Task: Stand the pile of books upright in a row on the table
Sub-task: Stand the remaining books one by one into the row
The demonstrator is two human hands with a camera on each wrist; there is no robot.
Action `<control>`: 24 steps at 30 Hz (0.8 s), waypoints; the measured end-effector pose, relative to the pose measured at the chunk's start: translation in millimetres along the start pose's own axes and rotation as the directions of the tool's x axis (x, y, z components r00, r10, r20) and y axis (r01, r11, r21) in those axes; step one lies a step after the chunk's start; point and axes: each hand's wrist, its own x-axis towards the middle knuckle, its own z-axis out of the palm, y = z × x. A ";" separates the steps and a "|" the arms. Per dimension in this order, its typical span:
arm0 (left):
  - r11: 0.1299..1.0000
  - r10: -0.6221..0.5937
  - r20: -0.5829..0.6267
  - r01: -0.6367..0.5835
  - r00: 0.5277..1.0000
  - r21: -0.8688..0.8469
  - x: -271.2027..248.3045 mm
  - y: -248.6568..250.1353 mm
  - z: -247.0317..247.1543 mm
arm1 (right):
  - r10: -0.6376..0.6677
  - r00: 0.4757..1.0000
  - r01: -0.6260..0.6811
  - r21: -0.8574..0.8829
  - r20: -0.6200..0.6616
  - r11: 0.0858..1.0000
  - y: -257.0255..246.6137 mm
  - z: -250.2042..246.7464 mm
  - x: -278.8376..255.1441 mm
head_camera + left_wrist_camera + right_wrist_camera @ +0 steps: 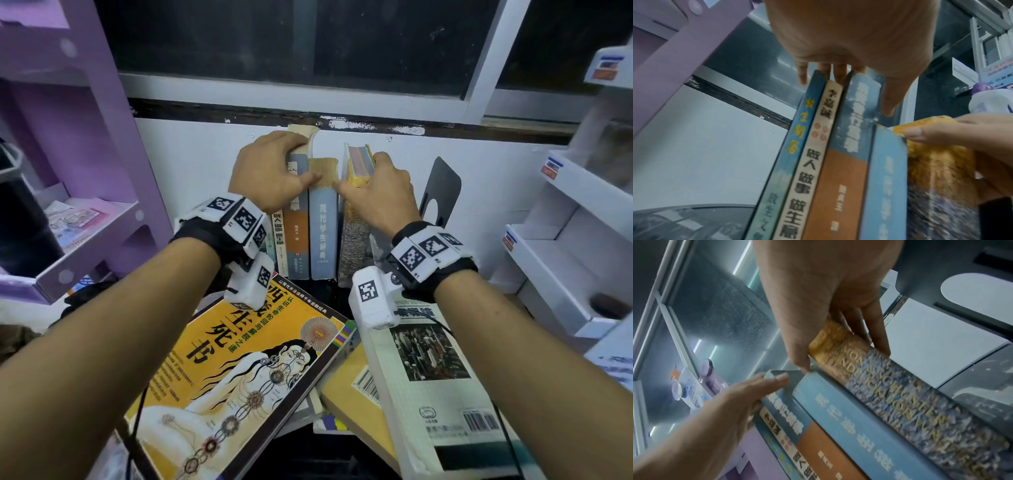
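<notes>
Several books stand upright in a row against the white wall. My left hand (296,164) hooks its fingers over the tops of the left ones, thumb on the orange-and-blue spine (851,146). A blue dictionary (322,233) stands to the right of that book. My right hand (359,173) pinches the top of the thick yellow-topped book (900,394) at the row's right end, thumb against its left side beside the dictionary (849,415). Nearer me lies the pile: a yellow-cover book (239,377), a white book (435,383) and a tan book (352,394), flat and overlapping.
A black metal bookend (440,192) stands just right of the thick book. A purple shelf unit (85,171) fills the left side, a white shelf unit (565,240) the right. A dark window (308,44) runs above the wall.
</notes>
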 end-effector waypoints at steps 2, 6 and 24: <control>0.997 -0.043 0.036 0.046 0.998 -0.065 0.3 -9.2 -0.6 | -0.034 0.996 0.032 0.017 0.079 0.999 4.1 -5.9 0.7; 0.949 -0.067 0.083 0.089 0.994 -0.302 -3.7 -18.1 4.9 | -0.077 0.967 0.048 0.124 0.243 0.991 21.6 -11.3 -5.1; 0.939 -0.065 0.042 0.075 0.997 -0.335 -5.1 -14.0 9.7 | -0.122 0.979 0.090 0.193 0.162 0.977 37.5 8.2 -1.5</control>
